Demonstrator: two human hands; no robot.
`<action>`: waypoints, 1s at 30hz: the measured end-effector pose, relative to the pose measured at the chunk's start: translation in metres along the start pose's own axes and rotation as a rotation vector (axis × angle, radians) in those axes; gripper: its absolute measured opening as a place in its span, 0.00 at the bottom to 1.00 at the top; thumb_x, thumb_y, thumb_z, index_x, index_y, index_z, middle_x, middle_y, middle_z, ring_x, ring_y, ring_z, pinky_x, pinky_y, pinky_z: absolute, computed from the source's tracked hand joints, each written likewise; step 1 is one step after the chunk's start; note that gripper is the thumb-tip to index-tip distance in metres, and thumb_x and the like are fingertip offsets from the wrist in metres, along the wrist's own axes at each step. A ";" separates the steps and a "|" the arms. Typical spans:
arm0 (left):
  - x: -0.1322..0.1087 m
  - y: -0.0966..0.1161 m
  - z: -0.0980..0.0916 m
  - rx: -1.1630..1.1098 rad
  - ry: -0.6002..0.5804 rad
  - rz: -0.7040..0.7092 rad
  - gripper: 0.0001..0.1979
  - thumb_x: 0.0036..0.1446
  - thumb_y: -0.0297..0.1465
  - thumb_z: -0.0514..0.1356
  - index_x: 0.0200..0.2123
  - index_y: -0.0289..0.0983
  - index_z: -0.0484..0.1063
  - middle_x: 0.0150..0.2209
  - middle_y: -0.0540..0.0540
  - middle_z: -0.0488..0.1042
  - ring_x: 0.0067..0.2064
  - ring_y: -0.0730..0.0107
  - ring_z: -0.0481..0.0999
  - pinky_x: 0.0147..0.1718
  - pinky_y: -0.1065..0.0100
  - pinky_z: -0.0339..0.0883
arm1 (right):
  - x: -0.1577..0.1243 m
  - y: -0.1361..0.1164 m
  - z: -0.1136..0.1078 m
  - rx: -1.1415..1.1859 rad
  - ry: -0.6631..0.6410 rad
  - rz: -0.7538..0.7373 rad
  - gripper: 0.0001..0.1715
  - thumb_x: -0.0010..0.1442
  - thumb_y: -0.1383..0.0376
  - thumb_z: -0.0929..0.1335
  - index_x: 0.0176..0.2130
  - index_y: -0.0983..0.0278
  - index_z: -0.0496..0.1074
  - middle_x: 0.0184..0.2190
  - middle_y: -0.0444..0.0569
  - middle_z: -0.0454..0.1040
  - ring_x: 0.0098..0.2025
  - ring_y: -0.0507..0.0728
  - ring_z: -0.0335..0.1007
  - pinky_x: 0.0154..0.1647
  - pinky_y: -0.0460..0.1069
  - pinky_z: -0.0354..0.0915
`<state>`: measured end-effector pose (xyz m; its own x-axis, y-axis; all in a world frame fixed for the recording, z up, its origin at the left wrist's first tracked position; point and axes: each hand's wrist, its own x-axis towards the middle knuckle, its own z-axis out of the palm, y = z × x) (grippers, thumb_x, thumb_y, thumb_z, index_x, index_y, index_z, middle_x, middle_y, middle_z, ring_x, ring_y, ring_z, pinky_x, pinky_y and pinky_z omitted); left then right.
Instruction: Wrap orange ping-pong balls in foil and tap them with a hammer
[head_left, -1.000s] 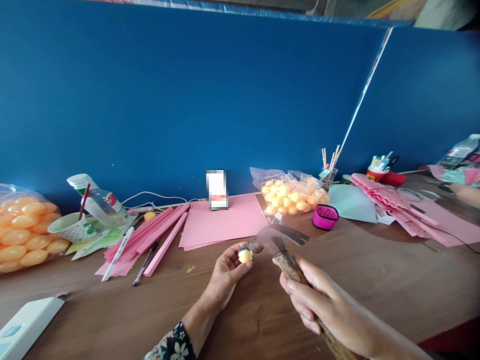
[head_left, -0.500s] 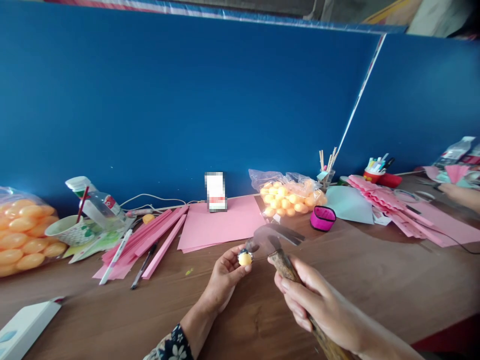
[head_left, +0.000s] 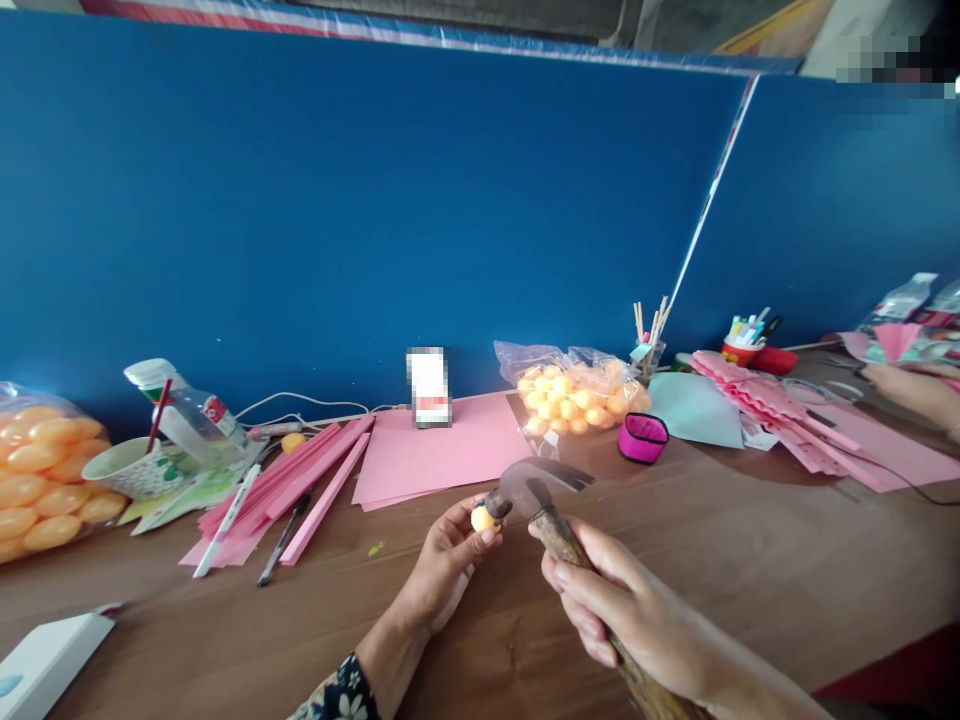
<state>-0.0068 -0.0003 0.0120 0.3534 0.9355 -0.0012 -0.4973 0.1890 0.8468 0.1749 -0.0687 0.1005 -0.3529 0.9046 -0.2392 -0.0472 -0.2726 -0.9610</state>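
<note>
With the fingers of my left hand [head_left: 439,572] I pinch a small yellow ball [head_left: 483,520] above the tabletop [head_left: 720,550], while those of my right hand [head_left: 611,592] wrap around the wooden handle [head_left: 561,540] of a hammer [head_left: 529,487], its blunt end overlapping the ball's upper right; I cannot tell whether they touch. Beyond lie pink sheets [head_left: 442,455], a clear bag of balls [head_left: 574,398] to their right with a magenta band [head_left: 643,440] beside it. Farther left, I see pink strips [head_left: 289,468], a white pen [head_left: 229,521] and a dark pen [head_left: 285,538].
</note>
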 end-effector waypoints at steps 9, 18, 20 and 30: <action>0.000 -0.001 -0.001 -0.096 0.011 -0.014 0.21 0.48 0.25 0.62 0.48 0.40 0.68 0.44 0.44 0.73 0.44 0.69 0.71 0.43 0.70 0.63 | -0.002 -0.009 0.001 -0.050 -0.030 0.017 0.12 0.60 0.56 0.62 0.38 0.62 0.58 0.28 0.41 0.60 0.19 0.44 0.51 0.19 0.42 0.54; -0.002 0.004 0.000 -0.097 0.002 -0.047 0.13 0.52 0.27 0.60 0.43 0.34 0.71 0.40 0.41 0.73 0.42 0.70 0.72 0.39 0.73 0.66 | -0.001 -0.004 -0.002 -0.057 -0.035 0.005 0.11 0.62 0.57 0.60 0.38 0.62 0.58 0.24 0.39 0.58 0.20 0.45 0.50 0.19 0.42 0.54; -0.002 0.003 0.001 -0.111 -0.012 -0.053 0.12 0.52 0.27 0.59 0.42 0.34 0.71 0.40 0.42 0.73 0.41 0.70 0.72 0.39 0.74 0.67 | 0.000 -0.004 -0.002 -0.051 -0.041 0.009 0.11 0.61 0.57 0.61 0.38 0.62 0.58 0.28 0.41 0.59 0.20 0.45 0.51 0.18 0.42 0.54; -0.002 0.002 -0.001 -0.131 -0.017 -0.120 0.13 0.56 0.30 0.55 0.45 0.33 0.69 0.44 0.38 0.74 0.40 0.68 0.75 0.37 0.72 0.69 | -0.001 0.003 -0.002 -0.067 -0.028 -0.026 0.11 0.62 0.57 0.60 0.36 0.62 0.59 0.25 0.39 0.58 0.19 0.44 0.50 0.18 0.42 0.53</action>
<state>-0.0088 -0.0016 0.0133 0.4295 0.8987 -0.0881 -0.5490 0.3374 0.7647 0.1771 -0.0696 0.0976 -0.3781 0.9013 -0.2113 0.0055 -0.2260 -0.9741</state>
